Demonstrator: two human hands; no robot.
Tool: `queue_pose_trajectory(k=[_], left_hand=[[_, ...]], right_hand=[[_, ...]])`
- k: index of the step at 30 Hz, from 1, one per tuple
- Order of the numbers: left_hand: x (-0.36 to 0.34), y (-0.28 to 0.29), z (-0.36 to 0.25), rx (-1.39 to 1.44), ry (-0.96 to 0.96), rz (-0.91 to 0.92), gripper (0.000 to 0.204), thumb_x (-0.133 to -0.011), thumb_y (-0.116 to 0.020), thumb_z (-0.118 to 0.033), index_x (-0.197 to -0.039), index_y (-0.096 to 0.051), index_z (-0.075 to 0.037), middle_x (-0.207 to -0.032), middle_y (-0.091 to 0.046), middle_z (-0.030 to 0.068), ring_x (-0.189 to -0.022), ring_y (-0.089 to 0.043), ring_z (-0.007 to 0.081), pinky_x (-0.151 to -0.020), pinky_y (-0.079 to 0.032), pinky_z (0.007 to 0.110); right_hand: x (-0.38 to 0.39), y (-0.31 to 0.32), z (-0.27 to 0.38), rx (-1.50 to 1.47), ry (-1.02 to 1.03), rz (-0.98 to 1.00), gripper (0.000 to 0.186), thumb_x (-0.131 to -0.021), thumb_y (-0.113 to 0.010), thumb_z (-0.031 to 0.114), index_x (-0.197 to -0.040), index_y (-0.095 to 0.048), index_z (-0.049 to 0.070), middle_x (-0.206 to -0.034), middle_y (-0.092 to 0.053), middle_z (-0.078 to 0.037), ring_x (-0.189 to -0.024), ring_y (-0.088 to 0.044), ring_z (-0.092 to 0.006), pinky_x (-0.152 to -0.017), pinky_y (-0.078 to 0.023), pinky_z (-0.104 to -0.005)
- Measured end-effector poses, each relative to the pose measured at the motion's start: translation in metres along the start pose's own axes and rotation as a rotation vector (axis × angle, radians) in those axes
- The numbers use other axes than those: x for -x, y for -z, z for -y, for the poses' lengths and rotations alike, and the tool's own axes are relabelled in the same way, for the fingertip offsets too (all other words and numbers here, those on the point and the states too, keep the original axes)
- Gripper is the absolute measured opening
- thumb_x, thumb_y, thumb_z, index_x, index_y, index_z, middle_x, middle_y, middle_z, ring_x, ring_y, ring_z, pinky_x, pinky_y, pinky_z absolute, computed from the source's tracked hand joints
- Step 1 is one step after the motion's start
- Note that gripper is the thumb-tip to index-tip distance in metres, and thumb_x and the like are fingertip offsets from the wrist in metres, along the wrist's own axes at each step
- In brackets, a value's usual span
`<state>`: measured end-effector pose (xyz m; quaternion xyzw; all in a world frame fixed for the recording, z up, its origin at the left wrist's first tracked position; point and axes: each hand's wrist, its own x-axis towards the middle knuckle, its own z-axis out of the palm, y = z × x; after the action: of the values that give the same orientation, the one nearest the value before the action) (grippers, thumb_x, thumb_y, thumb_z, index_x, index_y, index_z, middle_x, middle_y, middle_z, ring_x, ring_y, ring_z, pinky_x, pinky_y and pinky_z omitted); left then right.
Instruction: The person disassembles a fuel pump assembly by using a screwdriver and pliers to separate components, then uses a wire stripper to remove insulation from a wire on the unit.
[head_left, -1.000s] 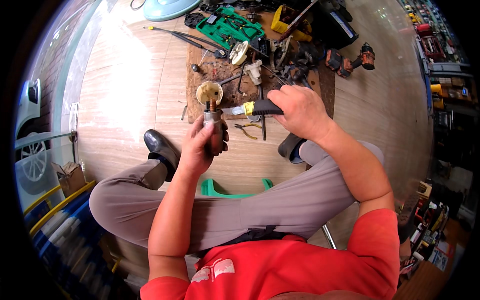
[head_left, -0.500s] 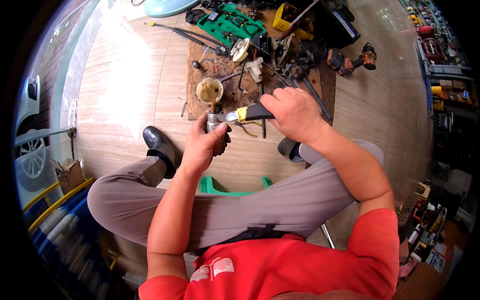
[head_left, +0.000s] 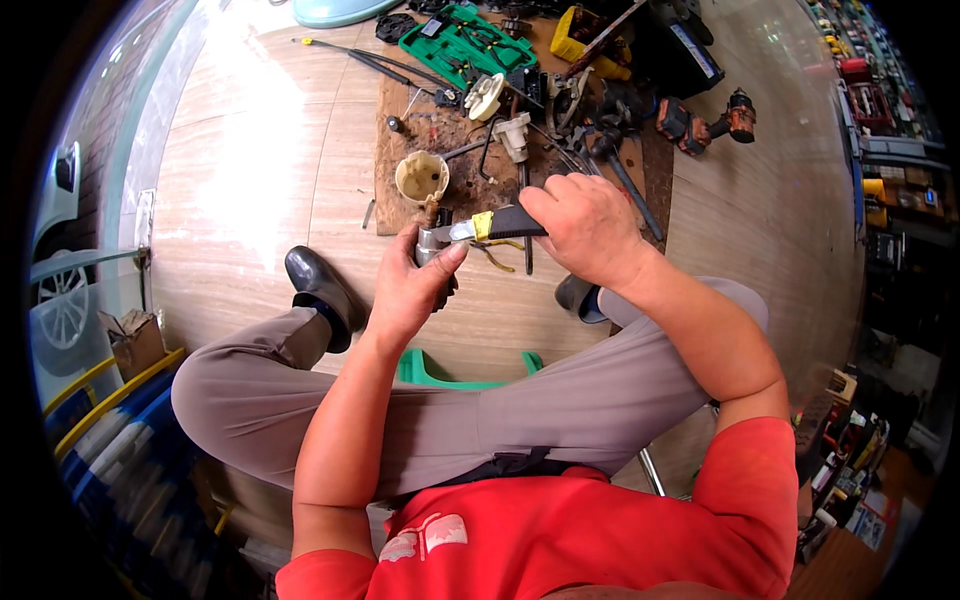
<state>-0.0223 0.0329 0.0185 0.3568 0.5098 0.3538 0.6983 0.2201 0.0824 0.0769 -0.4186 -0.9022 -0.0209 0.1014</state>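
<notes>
My left hand (head_left: 410, 285) is closed around a silver metal cylinder (head_left: 429, 240), held upright, with a brownish stem at its top; its lower part is hidden by my fingers. My right hand (head_left: 585, 225) grips a black and yellow utility knife (head_left: 505, 223). The blade points left and meets the side of the cylinder near its upper end. Just beyond my left hand stands a cream plastic cup (head_left: 400, 182) with dirty residue inside. Yellow-handled pliers (head_left: 495, 260) lie beneath the knife, partly covered by it.
A stained wooden board (head_left: 400, 145) bears several tools and dark parts, a white plastic fitting (head_left: 514, 135) and a hammer (head_left: 630, 185). Behind them lies a green tool case (head_left: 465, 45). An orange-black cordless drill (head_left: 735, 118) rests at right. A green stool (head_left: 430, 370) shows between my legs.
The cylinder and my left hand have shifted slightly right. The knife stays against the cylinder, and my right hand has barely moved. The view has shifted a little.
</notes>
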Motion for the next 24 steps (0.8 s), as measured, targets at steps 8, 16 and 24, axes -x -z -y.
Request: queue_pose_trajectory(k=[8, 16, 24], left_hand=[[0.002, -0.01, -0.005, -0.067, -0.014, -0.106, 0.04, -0.089, -0.077, -0.032, -0.105, -0.058, 0.0, -0.072, -0.058, 0.0007, -0.058, -0.051, 0.0072, -0.049, -0.041, 0.025], [0.001, -0.009, -0.009, -0.098, 0.076, -0.144, 0.04, -0.092, -0.075, -0.035, -0.1, -0.059, 0.001, -0.071, -0.058, 0.0007, -0.056, -0.05, 0.0073, -0.048, -0.04, 0.025], [0.0, -0.006, -0.012, -0.156, 0.078, -0.128, 0.044, -0.094, -0.072, -0.036, -0.11, -0.059, 0.003, -0.072, -0.057, 0.0017, -0.054, -0.054, 0.0102, -0.047, -0.042, 0.026]], right_hand=[[0.003, -0.004, 0.005, 0.047, -0.018, 0.101, 0.008, -0.082, -0.063, 0.014, -0.088, -0.058, 0.013, -0.076, -0.053, -0.004, -0.074, -0.059, -0.0243, -0.067, -0.048, -0.0381], [0.0, -0.016, 0.005, 0.032, -0.006, 0.116, 0.008, -0.083, -0.059, 0.013, -0.09, -0.055, 0.013, -0.077, -0.052, -0.004, -0.074, -0.059, -0.0241, -0.065, -0.047, -0.039], [-0.002, -0.019, 0.006, 0.067, 0.01, 0.071, 0.008, -0.082, -0.059, 0.012, -0.089, -0.054, 0.013, -0.075, -0.051, -0.004, -0.072, -0.058, -0.024, -0.064, -0.047, -0.0387]])
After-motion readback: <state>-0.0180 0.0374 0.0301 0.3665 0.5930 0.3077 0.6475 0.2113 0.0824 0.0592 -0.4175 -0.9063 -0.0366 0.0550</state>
